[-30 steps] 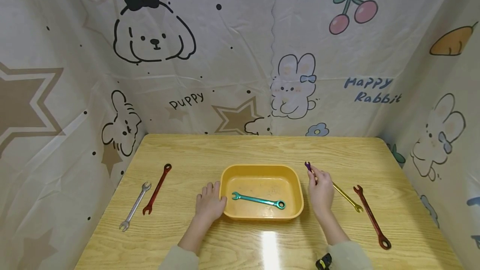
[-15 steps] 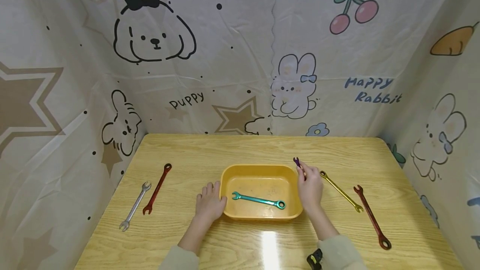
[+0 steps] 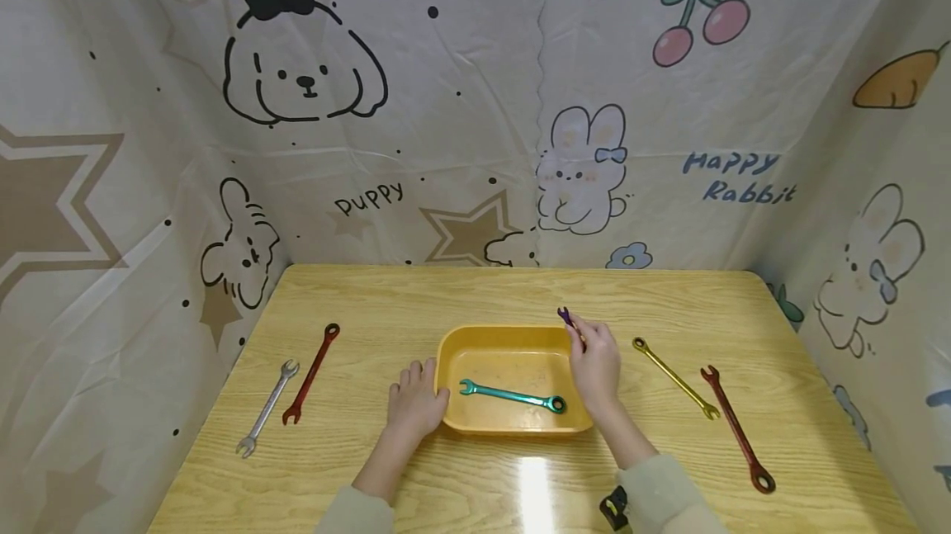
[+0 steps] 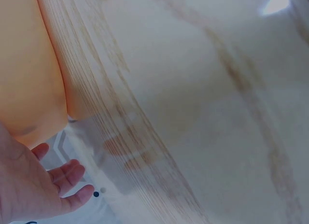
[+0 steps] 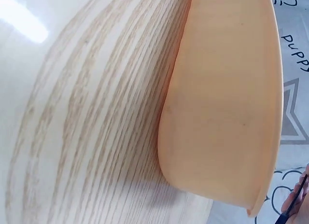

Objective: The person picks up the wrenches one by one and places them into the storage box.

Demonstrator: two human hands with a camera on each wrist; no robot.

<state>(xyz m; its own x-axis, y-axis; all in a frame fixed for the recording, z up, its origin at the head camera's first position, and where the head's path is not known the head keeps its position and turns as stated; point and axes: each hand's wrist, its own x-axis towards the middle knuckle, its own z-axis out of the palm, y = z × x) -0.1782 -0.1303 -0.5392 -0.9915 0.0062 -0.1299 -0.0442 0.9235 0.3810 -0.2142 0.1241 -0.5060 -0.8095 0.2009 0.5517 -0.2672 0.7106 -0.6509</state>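
Observation:
A yellow plastic tray sits mid-table with a teal wrench lying in it. My right hand hovers over the tray's right rim, pinching a small purple wrench whose head sticks up past the fingers. My left hand rests flat on the table with fingers straight, touching the tray's left wall. The right wrist view shows the tray's outer wall and a sliver of the purple wrench. In the left wrist view the tray and my left fingers appear.
On the wooden table, a silver wrench and a dark red wrench lie at the left. A gold wrench and another dark red wrench lie at the right. Cartoon-printed cloth walls enclose three sides.
My right hand has carried the purple wrench leftward from beside the gold wrench to over the tray's right rim. The left hand has stayed put.

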